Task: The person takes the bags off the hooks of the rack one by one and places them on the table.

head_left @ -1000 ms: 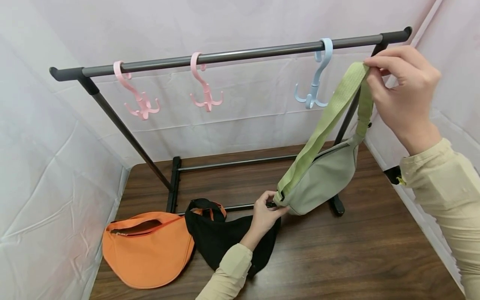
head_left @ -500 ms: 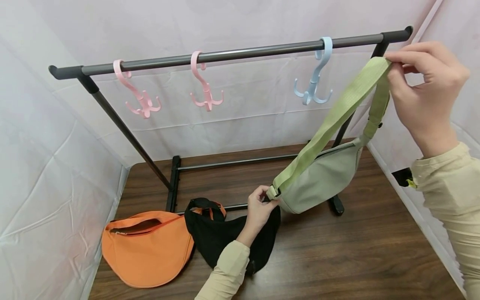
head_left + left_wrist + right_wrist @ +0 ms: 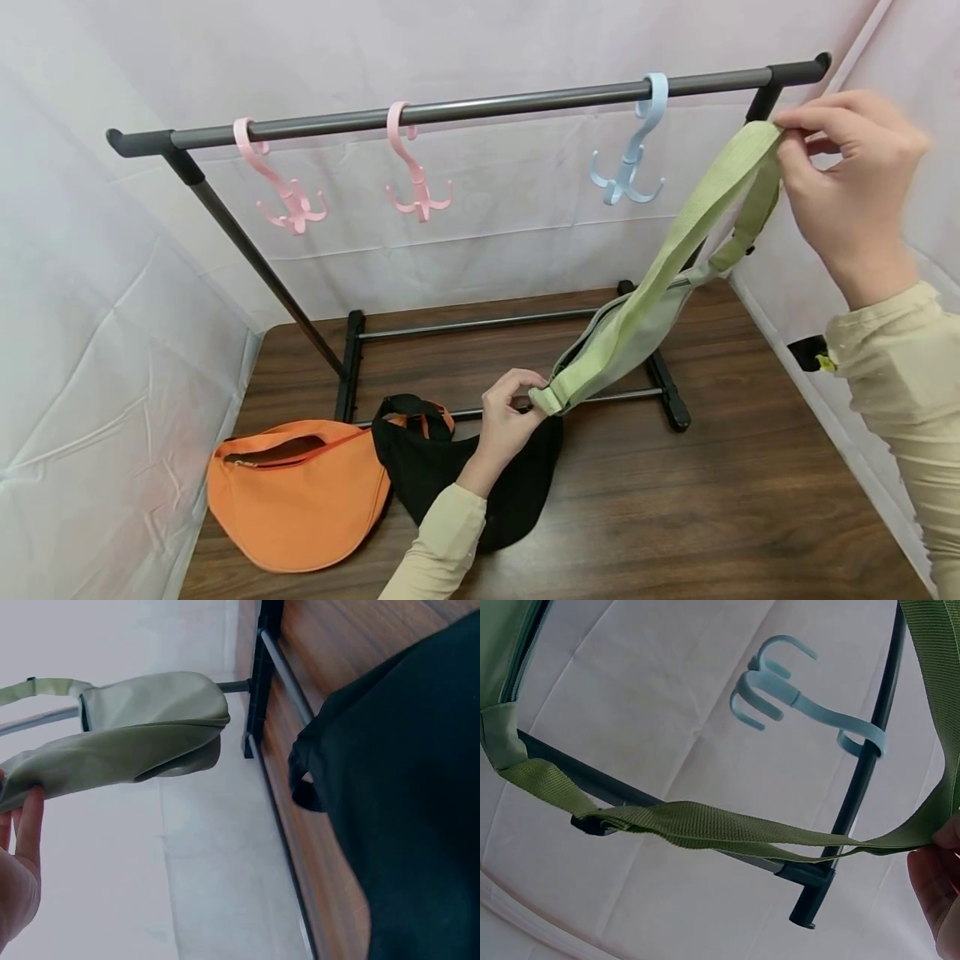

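Observation:
A light green crossbody bag hangs tilted between the two hands at the right of the head view. My right hand pinches the top of its webbing strap, level with the rack's bar and right of the blue hook. Lower down, my left hand pinches the bag's end where the strap joins it, above a black bag lying on the wooden surface. In the left wrist view the bag body shows side-on. The right wrist view shows the strap stretched toward the fingers.
A dark metal rack has a top bar with two pink hooks on its left half and the blue one on the right. An orange bag lies beside the black one. White cloth surrounds the wooden surface.
My right hand has moved right with the strap, and my left hand slightly left. The green bag has turned from showing its broad face to a narrower, more edge-on view.

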`<state>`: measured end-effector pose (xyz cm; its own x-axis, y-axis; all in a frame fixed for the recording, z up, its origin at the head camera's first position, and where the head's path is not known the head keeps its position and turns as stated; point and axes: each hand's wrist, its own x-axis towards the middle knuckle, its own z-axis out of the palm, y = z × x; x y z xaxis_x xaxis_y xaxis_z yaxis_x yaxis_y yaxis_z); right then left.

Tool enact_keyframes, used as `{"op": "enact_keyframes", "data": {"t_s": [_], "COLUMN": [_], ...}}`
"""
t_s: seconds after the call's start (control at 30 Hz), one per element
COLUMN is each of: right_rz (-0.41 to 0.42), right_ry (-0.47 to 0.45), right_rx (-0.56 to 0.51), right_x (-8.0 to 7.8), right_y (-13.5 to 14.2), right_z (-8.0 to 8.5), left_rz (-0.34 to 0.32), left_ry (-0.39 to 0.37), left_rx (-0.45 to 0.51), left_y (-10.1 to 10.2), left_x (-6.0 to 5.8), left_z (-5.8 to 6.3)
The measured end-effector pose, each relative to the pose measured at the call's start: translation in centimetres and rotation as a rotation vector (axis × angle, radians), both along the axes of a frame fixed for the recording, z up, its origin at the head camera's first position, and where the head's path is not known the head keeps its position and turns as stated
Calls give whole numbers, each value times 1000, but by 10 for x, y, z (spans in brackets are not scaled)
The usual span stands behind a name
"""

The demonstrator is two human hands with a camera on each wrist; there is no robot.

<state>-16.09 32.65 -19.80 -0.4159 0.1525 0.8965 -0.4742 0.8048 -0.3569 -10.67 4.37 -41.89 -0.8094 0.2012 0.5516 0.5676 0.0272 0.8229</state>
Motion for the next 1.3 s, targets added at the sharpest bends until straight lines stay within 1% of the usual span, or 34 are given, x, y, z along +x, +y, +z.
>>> {"op": "enact_keyframes", "data": {"t_s": [0.13, 0.2, 0.27, 0.33, 0.43, 0.5, 0.6, 0.77, 0.97, 1.07, 1.13, 1.2, 1.3], "right_rz": [20, 13, 2, -12, -25, -25, -8, 34, 77, 93, 105, 120, 143], "right_ry": [-45, -75, -118, -170, -223, -241, -263, -345, -442, -532, -601, -656, -706], "right_rx": [36, 56, 96, 122, 169, 198, 260, 323, 367, 416, 443, 459, 437], "right_x": [-7, -10, -12, -15, -18, -20, -24, -29, -40, -45, -45, -43, -35], "right_y": [2, 3, 3, 3, 3, 2, 2, -2, -6, -7, -7, -6, -5], "right_z": [-6, -10, -15, -21, -30, -37, -47, -63, -85, -95, -102, -109, -117], "left_rz": [-1, -4, -8, -15, -21, -24, -26, -43, -50, -52, -52, -49, -38], "left_ry": [155, 214, 247, 259, 250, 233, 206, 165, 170, 174, 168, 141, 78], "left_rx": [-50, -62, -60, -52, -37, -30, -21, -2, 3, 3, 3, 1, -8], "left_y": [-2, -2, -3, -3, -3, -4, -4, -4, -5, -6, -6, -6, -7], "left_x": [3, 5, 7, 9, 11, 12, 14, 16, 16, 16, 15, 16, 17], "left_z": [8, 12, 14, 17, 19, 19, 18, 16, 15, 15, 15, 14, 12]}}
